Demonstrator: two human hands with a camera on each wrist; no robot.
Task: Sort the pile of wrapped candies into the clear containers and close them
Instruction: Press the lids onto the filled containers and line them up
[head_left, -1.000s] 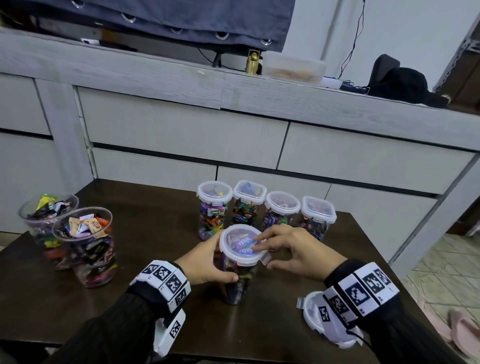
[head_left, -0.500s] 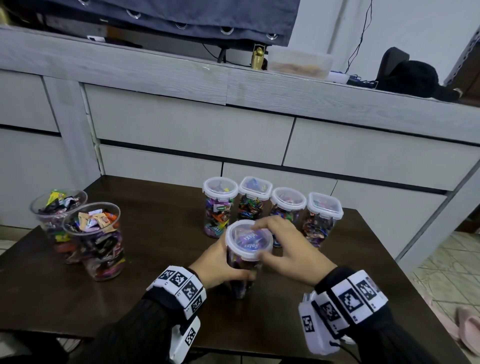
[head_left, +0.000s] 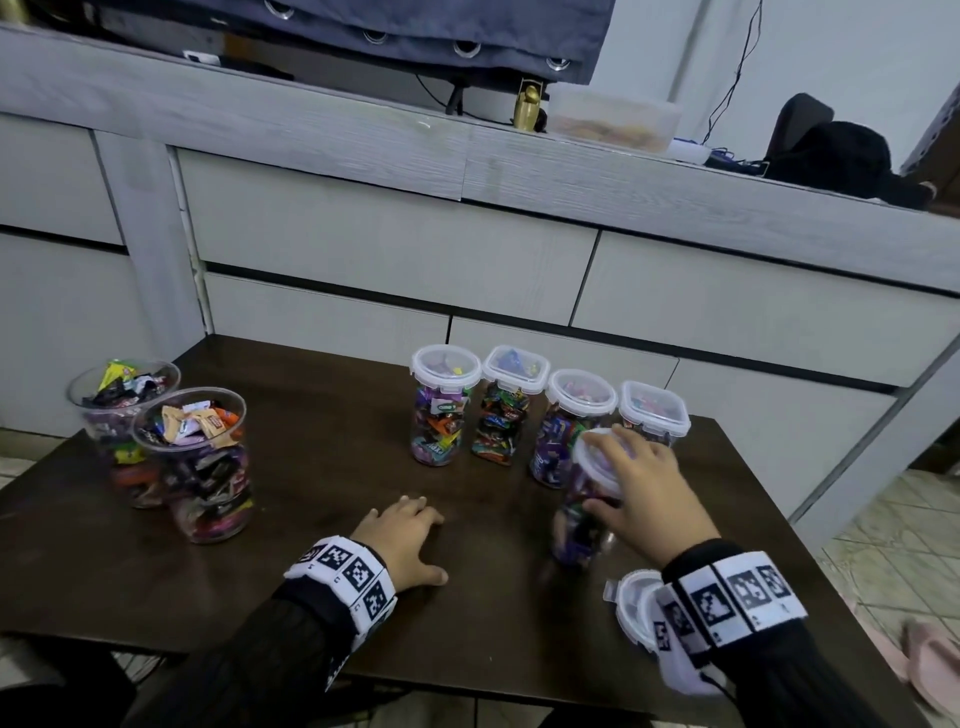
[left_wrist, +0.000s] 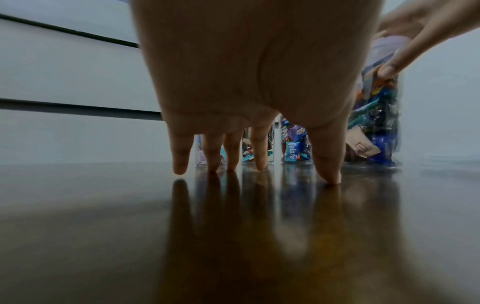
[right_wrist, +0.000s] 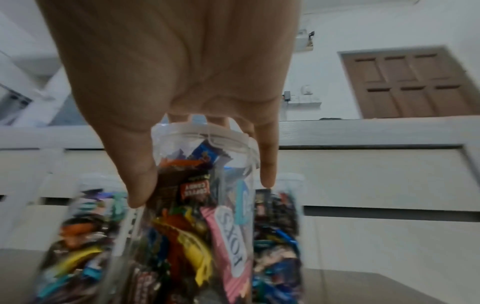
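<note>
A bare stretch of the dark counter (head_left: 332, 467) lies open between two uncovered jars (head_left: 208, 467) at far left and a row of four lidded jars (head_left: 545, 410) along the far edge. The left hand (head_left: 405, 540) rests flat at near centre. The right hand (head_left: 644, 488) and its tilted jar (head_left: 582, 514) crowd the row's right end, just beside it; a loose lid (head_left: 634, 608) blocks the near right corner.

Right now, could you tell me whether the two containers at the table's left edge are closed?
Open: both left containers lack lids, candy wrappers heaped above their rims.
</note>
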